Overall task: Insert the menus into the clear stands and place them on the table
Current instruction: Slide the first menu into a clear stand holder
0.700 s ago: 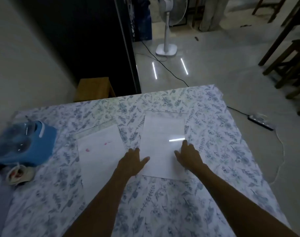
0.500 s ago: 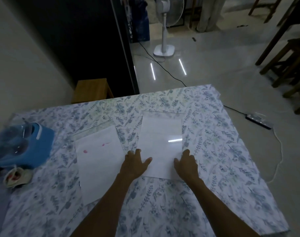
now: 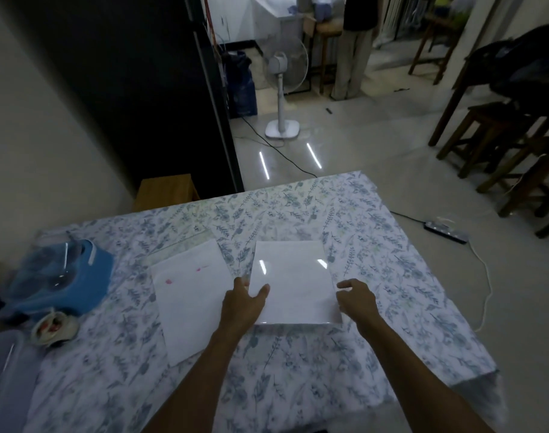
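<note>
Menu stand (image 3: pixel 293 281), a glossy clear sleeve with a white sheet showing in it, sits at the middle of the floral tablecloth (image 3: pixel 392 276), and I see two bright light streaks reflected on its upper part. My left hand (image 3: pixel 245 303) grips its edge at 9 o'clock, thumb on top and fingers spread along the side. My right hand (image 3: pixel 357 300) is at its 3 o'clock edge with fingers curled and slightly apart; I cannot tell whether they actually clamp the edge or only touch it. A second white sheet (image 3: pixel 191 301) with small pink marks lies flat just beside the stand at 9 o'clock. Farther out at 9 o'clock sits a blue bag (image 3: pixel 60 278). A white fan (image 3: pixel 282 76) stands on the floor at 12 o'clock.
</note>
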### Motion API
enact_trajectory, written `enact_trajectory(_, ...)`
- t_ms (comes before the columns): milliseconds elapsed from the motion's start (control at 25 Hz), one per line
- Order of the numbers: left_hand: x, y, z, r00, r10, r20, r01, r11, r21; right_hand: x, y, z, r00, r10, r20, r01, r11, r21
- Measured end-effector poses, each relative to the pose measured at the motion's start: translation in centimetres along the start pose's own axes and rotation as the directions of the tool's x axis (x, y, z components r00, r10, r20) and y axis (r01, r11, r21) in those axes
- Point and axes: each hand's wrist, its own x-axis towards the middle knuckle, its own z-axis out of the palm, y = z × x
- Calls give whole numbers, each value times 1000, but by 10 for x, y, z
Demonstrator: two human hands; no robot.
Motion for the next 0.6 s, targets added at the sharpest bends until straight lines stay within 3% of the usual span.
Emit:
enact_trajectory(360, -109, -14, -34, 985, 154, -74, -164, 976, -145, -101, 23, -34, 992, -44, -118, 74, 962, 263)
enact_trajectory(600, -120, 10, -49, 971, 221, -88, -235, 949, -212, -102, -6, -53, 982, -143, -127, 172, 947, 270)
